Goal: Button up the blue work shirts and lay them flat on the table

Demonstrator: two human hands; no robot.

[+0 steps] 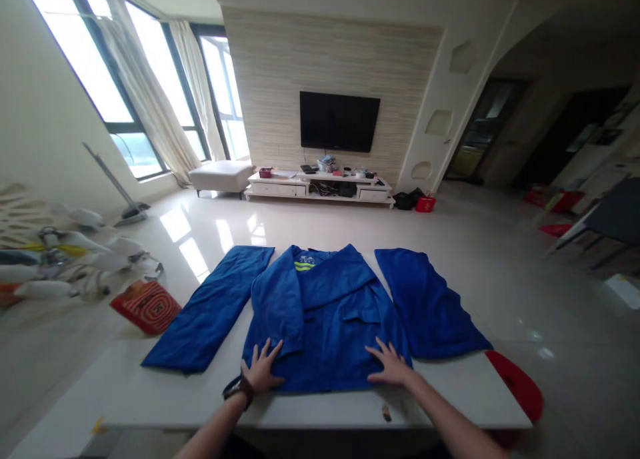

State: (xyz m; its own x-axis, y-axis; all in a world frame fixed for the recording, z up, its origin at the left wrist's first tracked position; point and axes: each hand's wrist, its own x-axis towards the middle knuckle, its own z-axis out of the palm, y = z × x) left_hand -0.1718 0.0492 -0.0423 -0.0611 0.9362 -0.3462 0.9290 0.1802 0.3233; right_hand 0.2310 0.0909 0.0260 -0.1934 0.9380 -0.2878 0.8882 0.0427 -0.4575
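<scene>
Blue jacket lay flat on white table, sleeves spread wide. Left hand and right hand pressed on its near hem, fingers splayed, gripping nothing. Red item at the table's right end was partly hidden; objects at far left were blurred.

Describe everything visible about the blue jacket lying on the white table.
The blue jacket looks like a matte woven work garment. It lies flat and front-up on the white table, with its collar away from the camera. Its creased front panels overlap, and a yellow-green striped patch shows inside the neck. The sleeves spread outward to either side. The left hand, which wears a dark wristband, and the right hand press flat on the near hem, both spread open.
</scene>
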